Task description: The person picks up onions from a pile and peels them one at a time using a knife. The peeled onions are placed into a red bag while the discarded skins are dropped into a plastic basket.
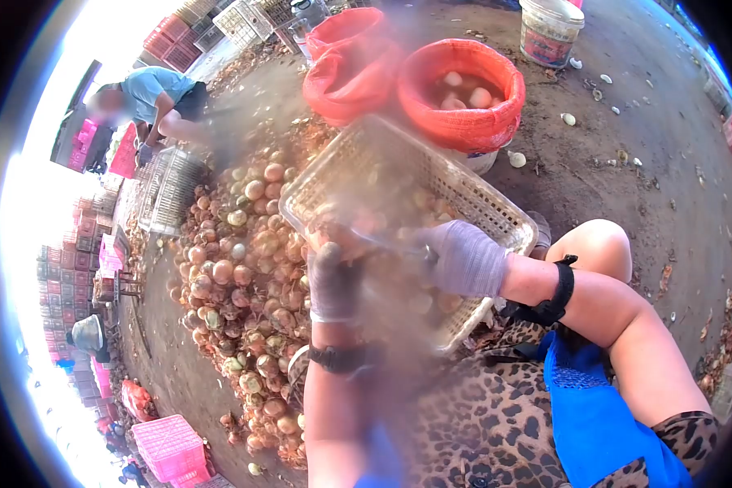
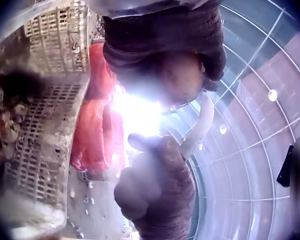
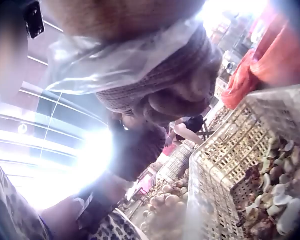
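Note:
Both hands wear greyish knitted gloves and work close together over a pale plastic crate. My left hand grips an onion, its brownish side showing between the gloved fingers in the left wrist view. My right hand has its fingers curled round a small knife, whose pale curved blade reaches up to the onion. Blur covers the space between the hands in the head view. Inside the crate lie onion scraps and peelings, seen in the right wrist view.
A large heap of onions spreads to the left. Beyond the crate stand a red-lined bucket with peeled onions, another red bag and a white bucket. Another person bends beside a crate. A pink crate sits lower left.

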`<state>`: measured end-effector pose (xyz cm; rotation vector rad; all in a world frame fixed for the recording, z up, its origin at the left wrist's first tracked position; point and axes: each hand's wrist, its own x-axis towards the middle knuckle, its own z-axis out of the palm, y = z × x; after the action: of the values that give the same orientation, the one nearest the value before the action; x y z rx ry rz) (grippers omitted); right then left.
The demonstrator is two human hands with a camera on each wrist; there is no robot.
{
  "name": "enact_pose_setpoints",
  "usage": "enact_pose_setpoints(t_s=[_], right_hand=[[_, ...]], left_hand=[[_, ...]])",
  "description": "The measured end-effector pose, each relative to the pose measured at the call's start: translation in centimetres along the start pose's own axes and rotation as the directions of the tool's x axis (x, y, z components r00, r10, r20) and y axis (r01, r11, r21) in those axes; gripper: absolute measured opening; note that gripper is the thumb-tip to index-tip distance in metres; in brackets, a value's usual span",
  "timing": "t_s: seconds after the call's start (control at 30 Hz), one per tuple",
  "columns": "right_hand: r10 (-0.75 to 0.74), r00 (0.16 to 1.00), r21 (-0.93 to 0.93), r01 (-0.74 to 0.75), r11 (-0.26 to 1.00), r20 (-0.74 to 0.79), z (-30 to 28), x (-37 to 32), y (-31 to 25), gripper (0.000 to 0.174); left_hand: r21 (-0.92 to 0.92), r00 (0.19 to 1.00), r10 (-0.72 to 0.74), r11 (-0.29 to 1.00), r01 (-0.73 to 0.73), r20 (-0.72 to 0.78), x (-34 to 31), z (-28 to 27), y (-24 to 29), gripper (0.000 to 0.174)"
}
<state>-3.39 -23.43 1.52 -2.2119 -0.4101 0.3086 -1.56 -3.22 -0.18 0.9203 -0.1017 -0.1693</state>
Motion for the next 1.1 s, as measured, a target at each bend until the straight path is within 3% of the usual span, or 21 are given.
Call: enact_pose_setpoints(t_s=[0.07, 0.17, 0.27, 0.37, 0.43, 0.47, 0.5, 0.53, 0.57, 0.63, 0.67, 0.73, 0.8, 0.83, 0.87, 0.93, 0.97, 1.0, 1.03, 1.1], right_hand=[[0.036, 0.999, -0.058, -0.036, 0.998, 0.005, -0.4, 0.0, -0.1, 0.03], [-0.001, 1.0, -0.167, 0.003, 0.986, 0.012, -0.5, 0.6, 0.5, 0.025], [-0.032, 0.991, -0.23, 0.061, 0.971, 0.129, -0.5, 1.3, 0.6, 0.021], [-0.02, 0.994, -0.22, 0.044, 0.974, 0.11, -0.1, 1.1, 0.8, 0.02], [0.0, 0.99, -0.258, 0.037, 0.965, 0.143, 0.0, 1.4, 1.4, 0.019], [0.012, 0.987, -0.277, 0.033, 0.96, 0.158, 0.2, 1.6, 1.9, 0.018], [-0.09, 0.98, -0.188, 0.124, 0.974, 0.176, 0.4, 1.5, 2.6, 0.018], [-0.195, 0.963, -0.099, 0.216, 0.971, 0.186, 0.5, 1.5, 3.0, 0.018], [-0.236, 0.956, -0.05, 0.248, 0.967, 0.176, 0.6, 1.4, 3.3, 0.018], [-0.255, 0.956, 0.013, 0.256, 0.967, 0.144, 0.8, 1.1, 2.9, 0.018], [-0.23, 0.965, 0.031, 0.228, 0.973, 0.123, 1.1, 0.8, 2.5, 0.018], [-0.221, 0.974, 0.081, 0.216, 0.973, 0.058, 1.6, 0.5, 2.6, 0.019], [-0.195, 0.981, 0.114, 0.194, 0.974, -0.003, 1.6, 0.0, 2.3, 0.019], [-0.179, 0.984, 0.122, 0.18, 0.976, -0.02, 1.0, -0.5, 1.6, 0.02], [-0.165, 0.986, 0.128, 0.168, 0.977, -0.033, 0.6, -0.7, 1.1, 0.02], [-0.15, 0.989, 0.081, 0.151, 0.985, -0.014, 0.4, -0.6, 1.2, 0.022], [-0.136, 0.991, 0.061, 0.136, 0.989, -0.009, 0.3, -0.6, 1.3, 0.023], [-0.129, 0.991, 0.045, 0.128, 0.991, 0.027, 0.3, -0.6, 1.5, 0.024], [-0.122, 0.99, 0.028, 0.121, 0.992, 0.064, 0.4, -0.4, 1.8, 0.024], [-0.112, 0.988, -0.006, 0.113, 0.994, 0.111, 0.4, 0.0, 2.0, 0.022]], left_hand=[[0.225, 0.987, 0.144, 0.966, -0.125, -0.07, -0.2, 1.2, 0.6, 0.067], [0.297, 0.989, 0.15, 0.945, -0.138, -0.017, 0.1, -0.8, 0.2, 0.071], [0.051, 0.997, -0.055, 0.997, 0.052, 0.054, -1.2, -2.0, -0.9, 0.08], [-0.268, 0.983, -0.129, 0.959, 0.091, -0.128, -1.5, -1.7, -2.6, 0.082], [0.105, 0.992, 0.047, 0.994, -0.035, -0.114, -1.2, -1.4, -1.8, 0.079], [0.327, 0.984, 0.164, 0.936, -0.134, -0.069, -1.0, -0.6, -1.1, 0.078], [0.524, 0.964, 0.265, 0.82, -0.228, 0.003, -1.0, -0.3, -0.6, 0.078], [0.511, 0.976, 0.214, 0.837, -0.195, 0.022, -1.1, -0.7, -0.2, 0.08], [0.349, 0.993, 0.118, 0.931, -0.11, 0.0, -1.1, -1.4, -0.4, 0.083], [-0.007, 0.997, -0.075, 0.997, 0.075, 0.005, -1.3, -4.3, -2.3, 0.087], [-0.324, 0.974, -0.223, 0.924, 0.203, -0.027, -1.4, -5.1, -3.1, 0.09], [-0.386, 0.972, -0.236, 0.897, 0.214, -0.008, -1.4, -5.5, -3.9, 0.089], [-0.095, 0.978, -0.205, 0.975, 0.202, -0.025, -0.9, -5.4, -3.7, 0.086], [0.232, 0.987, -0.153, 0.96, 0.16, -0.046, -0.8, -5.6, -3.4, 0.083], [0.533, 0.994, -0.093, 0.84, 0.107, -0.053, -0.7, -5.8, -3.1, 0.08], [0.533, 0.995, -0.093, 0.84, 0.103, -0.046, -0.8, -5.6, -2.7, 0.073], [0.234, 0.988, -0.152, 0.96, 0.154, -0.027, -1.1, -4.7, -2.1, 0.069], [-0.088, 0.979, -0.206, 0.975, 0.206, 0.011, -1.2, -3.8, -1.5, 0.065], [-0.399, 0.968, -0.244, 0.883, 0.248, 0.06, -1.3, -3.3, -1.4, 0.061], [0.038, 0.986, -0.164, 0.986, 0.165, -0.029, -1.1, -5.0, -2.3, 0.066]])
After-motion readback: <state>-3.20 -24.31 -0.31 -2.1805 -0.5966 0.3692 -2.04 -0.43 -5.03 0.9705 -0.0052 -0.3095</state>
